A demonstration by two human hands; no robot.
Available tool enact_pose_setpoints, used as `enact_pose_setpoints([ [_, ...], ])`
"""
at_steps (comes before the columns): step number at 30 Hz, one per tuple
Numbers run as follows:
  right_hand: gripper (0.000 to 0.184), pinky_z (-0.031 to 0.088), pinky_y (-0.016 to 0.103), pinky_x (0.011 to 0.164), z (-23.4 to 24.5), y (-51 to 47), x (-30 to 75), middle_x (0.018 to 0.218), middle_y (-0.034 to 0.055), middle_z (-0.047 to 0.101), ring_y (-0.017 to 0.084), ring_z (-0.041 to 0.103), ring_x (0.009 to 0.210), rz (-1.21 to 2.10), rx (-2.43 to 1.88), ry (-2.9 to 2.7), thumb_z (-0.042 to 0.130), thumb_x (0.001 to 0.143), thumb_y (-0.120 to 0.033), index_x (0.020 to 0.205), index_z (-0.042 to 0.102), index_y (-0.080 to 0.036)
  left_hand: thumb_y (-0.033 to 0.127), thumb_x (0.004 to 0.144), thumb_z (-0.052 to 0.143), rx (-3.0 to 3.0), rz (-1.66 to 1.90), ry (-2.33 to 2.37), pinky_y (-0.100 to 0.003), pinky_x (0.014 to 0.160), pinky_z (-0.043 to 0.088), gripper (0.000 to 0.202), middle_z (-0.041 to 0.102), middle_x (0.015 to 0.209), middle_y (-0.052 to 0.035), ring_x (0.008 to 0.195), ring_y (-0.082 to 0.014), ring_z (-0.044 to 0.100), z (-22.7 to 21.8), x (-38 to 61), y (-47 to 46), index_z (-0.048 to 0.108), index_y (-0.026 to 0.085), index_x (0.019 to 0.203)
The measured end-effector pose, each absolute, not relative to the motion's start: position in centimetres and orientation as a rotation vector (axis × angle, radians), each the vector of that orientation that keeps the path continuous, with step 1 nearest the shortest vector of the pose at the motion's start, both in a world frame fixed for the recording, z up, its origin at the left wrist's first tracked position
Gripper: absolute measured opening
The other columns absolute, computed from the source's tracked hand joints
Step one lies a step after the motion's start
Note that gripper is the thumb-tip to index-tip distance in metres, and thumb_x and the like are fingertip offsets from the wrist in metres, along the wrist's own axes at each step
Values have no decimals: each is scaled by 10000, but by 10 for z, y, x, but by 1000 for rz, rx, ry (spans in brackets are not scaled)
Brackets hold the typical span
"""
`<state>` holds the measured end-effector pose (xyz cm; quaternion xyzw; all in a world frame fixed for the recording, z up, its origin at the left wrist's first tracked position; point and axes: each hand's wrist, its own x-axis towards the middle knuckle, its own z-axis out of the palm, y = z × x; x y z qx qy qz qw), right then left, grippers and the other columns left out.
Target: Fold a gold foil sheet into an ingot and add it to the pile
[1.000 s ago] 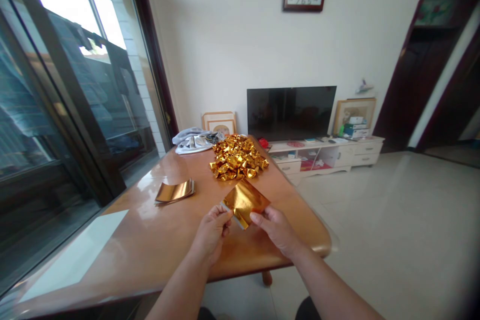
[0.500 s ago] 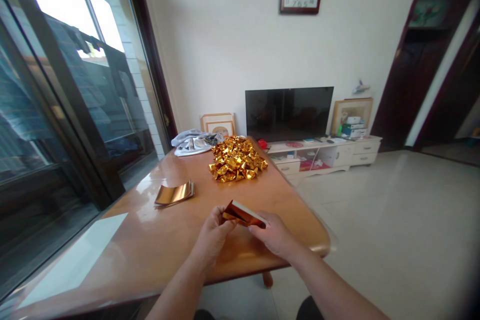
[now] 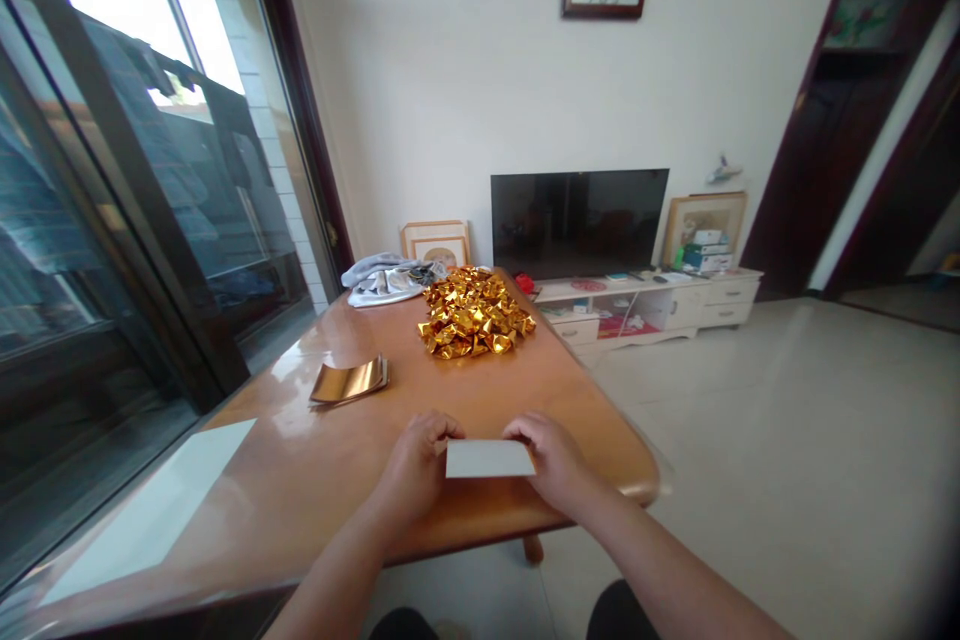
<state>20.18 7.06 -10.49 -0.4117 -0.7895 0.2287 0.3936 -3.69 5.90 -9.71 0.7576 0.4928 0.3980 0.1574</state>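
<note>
My left hand [image 3: 412, 465] and my right hand [image 3: 551, 460] pinch the two short ends of a folded paper rectangle [image 3: 489, 458], white side up, just above the near part of a wooden table [image 3: 300, 460]. Its gold side is hidden. Farther off lies a heap of crumpled gold foil pieces [image 3: 476, 315]. To the left of my hands, a small stack of gold foil sheets [image 3: 349, 381] rests flat on the table, out of reach of my fingers.
A grey-white cloth [image 3: 386, 282] lies at the table's far end. A glass door [image 3: 135, 170] runs along the left side. A TV [image 3: 579, 223] stands on a white cabinet [image 3: 645, 310] beyond the table. The table's right edge drops to a tiled floor [image 3: 750, 450].
The paper has gone from a gold-faced sheet held up, through a folded bundle, to a flat rectangle with its white side up. My hands have moved apart and lower.
</note>
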Motion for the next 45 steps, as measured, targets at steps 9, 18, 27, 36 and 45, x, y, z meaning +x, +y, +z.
enact_pose_setpoints([
  [9,263,391,301,796,-116,61,213,933,44,653,201,545,930,306,-1166,-2268,571,884,-90,979,749,-258,44,830,459,2527,724,1423,-341,786,379,261,653,901,-65,877,-225,545,-88,-33,41,657,212,864],
  [18,242,399,344,834,-115,47,222,1026,67,657,220,528,963,267,-1109,-2355,556,921,-142,1058,727,-245,127,874,496,2450,715,1393,-350,818,409,239,657,914,-83,917,-243,566,-88,-39,36,712,226,887],
  [27,301,393,306,744,-105,57,218,831,48,618,194,554,836,446,-1190,-2247,515,975,-352,775,687,-209,258,828,625,2043,934,1565,-295,677,349,109,647,768,-46,747,-211,566,-92,-32,40,663,214,735],
  [36,376,327,284,640,-113,69,210,732,31,603,175,516,715,464,-1318,-2133,529,949,-386,620,563,-208,288,850,611,2026,953,1556,-278,633,290,154,631,715,-26,677,-193,540,-98,-32,47,627,218,713],
  [45,286,265,291,603,-109,72,202,727,32,634,180,532,692,434,-1438,-2077,580,905,-389,678,568,-215,264,820,652,1911,1039,1569,-276,670,347,460,640,734,10,697,-204,588,-111,-35,49,572,220,1271],
])
